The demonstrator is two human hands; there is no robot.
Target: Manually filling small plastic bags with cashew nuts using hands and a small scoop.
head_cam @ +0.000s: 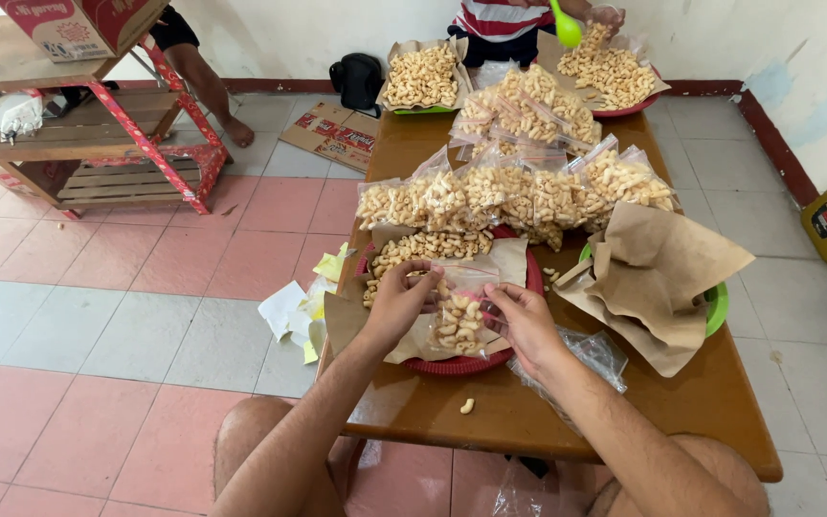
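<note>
Both hands, left hand [396, 299] and right hand [519, 316], pinch the small clear bag [459, 311] of snacks open (over the red tray [528, 278]); a loosened pinch could spill pieces onto the table [490, 412].

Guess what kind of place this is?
Probably a small home or workshop snack-packing setup, not a factory: a wooden table on a tiled floor, piled filled bags of puffed snacks, paper-lined trays, and both hands holding a small clear bag.
</note>
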